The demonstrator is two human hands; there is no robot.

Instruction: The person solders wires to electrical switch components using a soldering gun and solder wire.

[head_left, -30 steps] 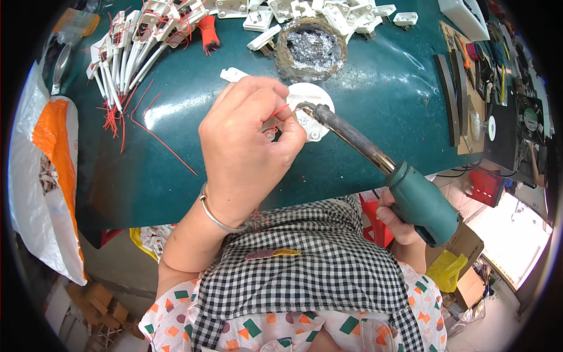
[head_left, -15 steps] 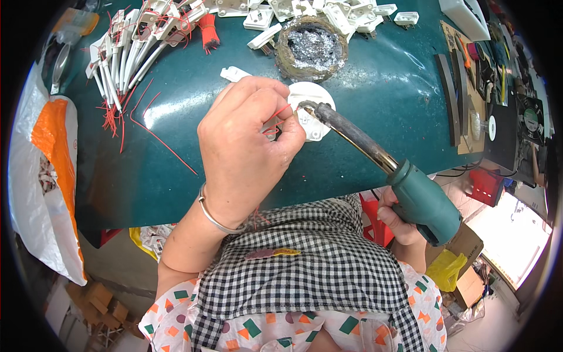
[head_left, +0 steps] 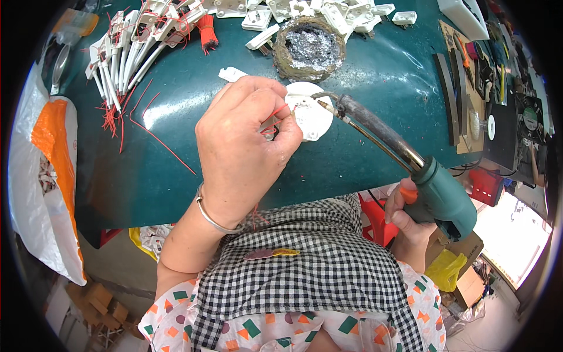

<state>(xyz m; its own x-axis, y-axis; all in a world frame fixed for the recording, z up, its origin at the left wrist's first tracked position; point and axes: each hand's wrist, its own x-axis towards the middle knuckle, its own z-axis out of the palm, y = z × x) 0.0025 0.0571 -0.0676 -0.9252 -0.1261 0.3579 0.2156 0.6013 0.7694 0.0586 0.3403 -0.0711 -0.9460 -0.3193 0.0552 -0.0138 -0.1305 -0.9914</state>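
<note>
My left hand (head_left: 243, 135) pinches a thin red wire (head_left: 280, 110) between thumb and forefinger, over the left side of a round white plastic piece (head_left: 316, 121). My right hand (head_left: 410, 220) is wrapped round the handle of a green soldering gun (head_left: 441, 196). Its dark barrel slants up and left, and the bent tip (head_left: 322, 95) hovers at the upper right of the round piece. A small white part (head_left: 232, 74) shows beyond my left knuckles. What lies under my left palm is mostly hidden.
A crusted bowl of silvery metal (head_left: 309, 48) sits just beyond the round piece. White plug housings (head_left: 258, 19) are heaped along the far edge. Several wired white parts (head_left: 132, 53) and a red wire bundle (head_left: 207, 34) lie far left. Dark bars (head_left: 448, 97) lie at right.
The soldering gun has moved right with my right hand, and its tip has lifted off the middle of the round piece. My left hand has barely moved, still pinching the wire.
</note>
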